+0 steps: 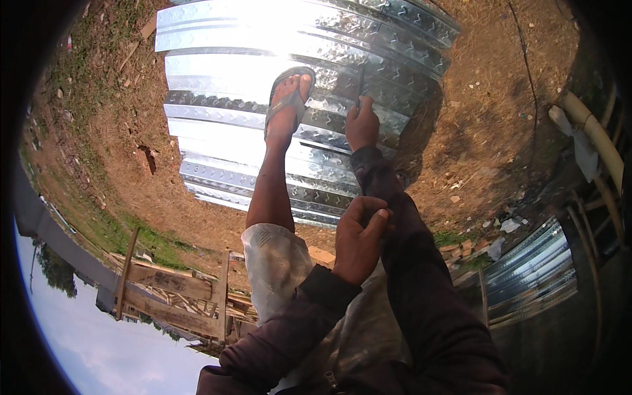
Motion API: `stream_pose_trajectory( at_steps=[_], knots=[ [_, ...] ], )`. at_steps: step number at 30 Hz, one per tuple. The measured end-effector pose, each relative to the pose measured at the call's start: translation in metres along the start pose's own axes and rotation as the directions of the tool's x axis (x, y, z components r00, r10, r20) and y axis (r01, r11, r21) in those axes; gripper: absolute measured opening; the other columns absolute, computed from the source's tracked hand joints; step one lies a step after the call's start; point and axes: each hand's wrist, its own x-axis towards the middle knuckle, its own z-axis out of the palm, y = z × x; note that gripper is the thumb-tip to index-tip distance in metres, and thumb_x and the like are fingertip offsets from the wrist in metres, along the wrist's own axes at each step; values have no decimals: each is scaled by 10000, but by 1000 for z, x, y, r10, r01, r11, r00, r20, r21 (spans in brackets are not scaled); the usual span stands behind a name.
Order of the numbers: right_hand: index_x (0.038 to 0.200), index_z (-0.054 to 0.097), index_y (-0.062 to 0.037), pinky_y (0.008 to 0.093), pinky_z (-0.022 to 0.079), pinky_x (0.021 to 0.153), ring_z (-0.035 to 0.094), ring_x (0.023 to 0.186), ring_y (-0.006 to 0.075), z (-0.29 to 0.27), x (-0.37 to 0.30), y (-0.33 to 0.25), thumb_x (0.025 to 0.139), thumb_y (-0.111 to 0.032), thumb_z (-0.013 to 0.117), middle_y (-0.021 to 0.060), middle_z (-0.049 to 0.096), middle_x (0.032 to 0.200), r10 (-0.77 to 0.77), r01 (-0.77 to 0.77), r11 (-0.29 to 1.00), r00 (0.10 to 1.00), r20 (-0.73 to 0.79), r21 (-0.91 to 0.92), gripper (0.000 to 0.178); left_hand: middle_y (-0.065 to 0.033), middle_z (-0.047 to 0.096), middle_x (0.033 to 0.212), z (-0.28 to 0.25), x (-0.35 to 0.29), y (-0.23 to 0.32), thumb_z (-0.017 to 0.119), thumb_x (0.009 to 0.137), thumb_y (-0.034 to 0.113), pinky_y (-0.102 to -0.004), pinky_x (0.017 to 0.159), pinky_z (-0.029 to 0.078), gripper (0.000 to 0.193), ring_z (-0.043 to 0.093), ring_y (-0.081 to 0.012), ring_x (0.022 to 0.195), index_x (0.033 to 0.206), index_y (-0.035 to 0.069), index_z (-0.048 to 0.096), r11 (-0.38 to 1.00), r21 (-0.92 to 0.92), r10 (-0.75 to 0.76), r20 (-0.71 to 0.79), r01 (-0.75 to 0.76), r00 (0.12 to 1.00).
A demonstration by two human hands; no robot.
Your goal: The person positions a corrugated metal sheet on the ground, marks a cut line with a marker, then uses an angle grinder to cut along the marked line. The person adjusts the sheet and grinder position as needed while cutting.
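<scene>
Ribbed, shiny metal sheet (224,141) lies on the ground ahead of me, glaring in the sun. My right hand (363,125) is closed over its right part, round a slim dark rod-like tool (361,80) that points away from me. The tool's exact kind is too small to tell. Nearer my body, my left hand (361,238) is curled with thumb and forefinger together, beside my right forearm. Whatever it holds, if anything, is hidden. One sandalled foot (288,99) of mine rests on the sheet, left of my right hand.
Dry, littered soil (474,145) surrounds the sheet. A dark cord (526,59) runs over the ground at the right, near a bamboo pole (596,135). Another corrugated metal panel (533,273) stands at lower right. A wooden frame (171,283) stands at lower left.
</scene>
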Motion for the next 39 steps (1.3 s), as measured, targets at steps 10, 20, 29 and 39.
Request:
stream_pose_trajectory(
  at_steps=[10,20,29,39],
  knots=[
    [1110,458,-53,534,461,692,600,845,467,33,-9,23,904,-130,540,248,629,865,17,-16,999,999,29,-28,234,-69,635,924,-4,-2,0,579,922,141,-277,712,494,143,624,-140,772,1010,28,572,1000,-15,-6,-2,6,1000],
    [1165,487,-67,510,474,735,610,879,446,32,-22,26,913,-124,531,239,641,922,77,-69,996,987,140,-61,263,-79,629,919,-3,-2,2,541,940,89,-267,699,508,138,624,-126,761,1042,-5,551,1000,11,-20,6,20,1000],
    [1203,458,-61,500,464,741,605,899,462,14,-19,21,934,-65,496,251,639,937,107,-102,991,993,-52,91,272,-76,632,913,-1,-2,2,555,936,109,-274,706,501,135,623,-130,770,1022,6,563,1000,18,-12,33,11,999],
    [1179,504,-70,508,472,748,609,905,459,33,-16,36,903,-81,521,257,645,937,125,-125,992,992,-16,2,276,-72,629,907,-1,-3,4,541,936,95,-263,689,499,138,619,-115,756,1027,-7,560,997,65,-36,26,34,999]
  ],
)
